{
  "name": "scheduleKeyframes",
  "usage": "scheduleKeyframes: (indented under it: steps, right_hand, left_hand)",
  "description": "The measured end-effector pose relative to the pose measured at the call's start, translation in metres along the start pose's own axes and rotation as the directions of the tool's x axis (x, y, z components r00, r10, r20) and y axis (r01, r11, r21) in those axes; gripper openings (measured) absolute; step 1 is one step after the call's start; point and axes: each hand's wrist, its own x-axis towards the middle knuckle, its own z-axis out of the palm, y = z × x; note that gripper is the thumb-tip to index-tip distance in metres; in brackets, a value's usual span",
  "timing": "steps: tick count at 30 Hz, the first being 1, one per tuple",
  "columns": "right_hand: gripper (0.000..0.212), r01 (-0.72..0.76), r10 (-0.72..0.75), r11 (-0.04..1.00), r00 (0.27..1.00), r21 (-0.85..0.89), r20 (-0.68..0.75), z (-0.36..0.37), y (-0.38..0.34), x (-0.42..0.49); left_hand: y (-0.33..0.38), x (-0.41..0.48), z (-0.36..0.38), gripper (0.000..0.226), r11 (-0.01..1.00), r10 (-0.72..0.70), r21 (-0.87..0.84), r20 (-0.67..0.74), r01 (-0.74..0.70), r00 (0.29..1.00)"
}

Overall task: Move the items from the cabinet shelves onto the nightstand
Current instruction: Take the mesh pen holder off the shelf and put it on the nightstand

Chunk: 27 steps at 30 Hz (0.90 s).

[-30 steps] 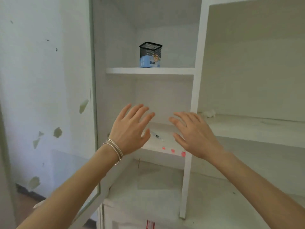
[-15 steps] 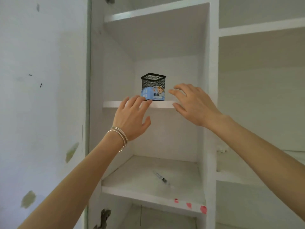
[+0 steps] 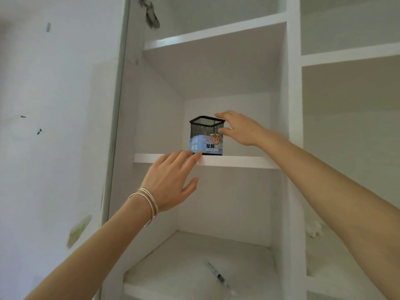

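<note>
We reach for the mesh pen holder on the cabinet shelf.

Our right hand (image 3: 240, 131) has its fingers (image 3: 225, 115) spread at the far top rim of the mesh pen holder (image 3: 206, 136), thumb at its side; whether they have closed on it, we cannot tell. Our left hand (image 3: 171, 180) is open and empty, fingertips at the shelf (image 3: 238, 162) edge just below the holder's base. We judge it best to pinch the rim firmly, steady the base with the left, and lift straight out. A syringe (image 3: 217, 276) lies on the shelf well below; the nightstand is not in view.
</note>
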Motion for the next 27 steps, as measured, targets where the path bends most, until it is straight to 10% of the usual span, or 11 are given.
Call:
scheduleKeyframes:
  steps: [27]
  right_hand:
    - [0.032,0.253,0.025,0.860,0.846,0.442,-0.532,-0.048,-0.063,-0.104]
  left_hand:
    - [0.034,-0.076,-0.078,0.045,0.978,-0.183,0.118,0.093,0.172,0.979]
